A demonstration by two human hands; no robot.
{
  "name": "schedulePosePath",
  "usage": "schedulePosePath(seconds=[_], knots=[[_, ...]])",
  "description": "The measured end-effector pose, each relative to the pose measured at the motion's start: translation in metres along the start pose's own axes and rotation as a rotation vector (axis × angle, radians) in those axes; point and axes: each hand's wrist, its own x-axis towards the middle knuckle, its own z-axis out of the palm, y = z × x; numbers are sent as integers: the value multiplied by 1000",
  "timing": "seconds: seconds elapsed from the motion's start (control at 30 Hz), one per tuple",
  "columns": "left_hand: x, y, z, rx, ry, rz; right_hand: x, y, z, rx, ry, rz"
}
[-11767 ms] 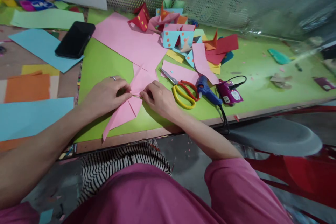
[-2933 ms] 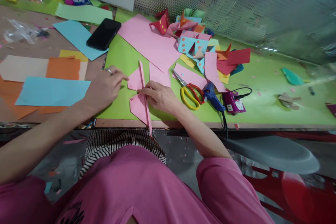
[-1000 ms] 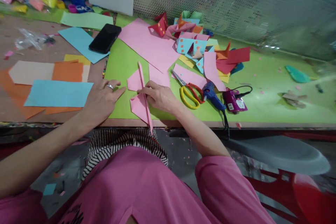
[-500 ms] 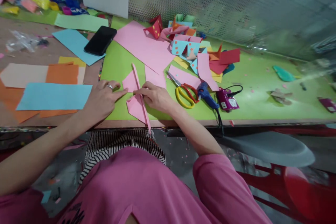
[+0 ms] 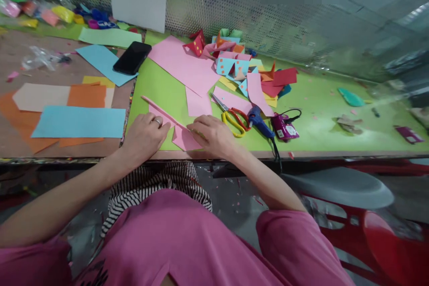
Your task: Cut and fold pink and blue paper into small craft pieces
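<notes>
A folded sheet of pink paper lies at the table's front edge, with a narrow raised strip running slantwise across it. My left hand, wearing a ring, has its fingers curled down over the paper's left part and covers some of it. At the right end of the strip, my right hand is closed on the paper, hiding that end. Just beyond my right hand are scissors with yellow and red handles, blades pointing away to the left. A pink paper piece lies flat behind the folded one.
A blue glue gun and a purple box with a cord lie to the right. Cut and folded coloured papers are heaped behind. On the left are a black phone and a light blue strip over orange sheets.
The folded pink paper has turned, its raised strip swinging from nearly upright to slanting down rightward. My left fingers have curled onto it, and my right hand has shifted slightly right and nearer.
</notes>
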Motion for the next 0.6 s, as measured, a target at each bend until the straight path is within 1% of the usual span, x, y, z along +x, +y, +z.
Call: schedulePosePath(seconds=[0.1, 0.17, 0.27, 0.37, 0.47, 0.6], knots=[[-2, -3, 6, -78, 76, 54, -9, -2, 11, -49, -32, 21], [-4, -6, 11, -137, 116, 102, -9, 2, 15, -52, -50, 35], [-8, -7, 16, -172, 134, 132, 2, 11, 16, -71, -87, 30], [-10, -5, 18, -180, 149, 105, 17, 20, 17, -111, -103, 29], [-11, 0, 19, -185, 112, 78, 26, 24, 19, -110, -107, 27], [-13, 4, 21, -217, 27, 44, 26, 24, 23, -73, -95, 28]])
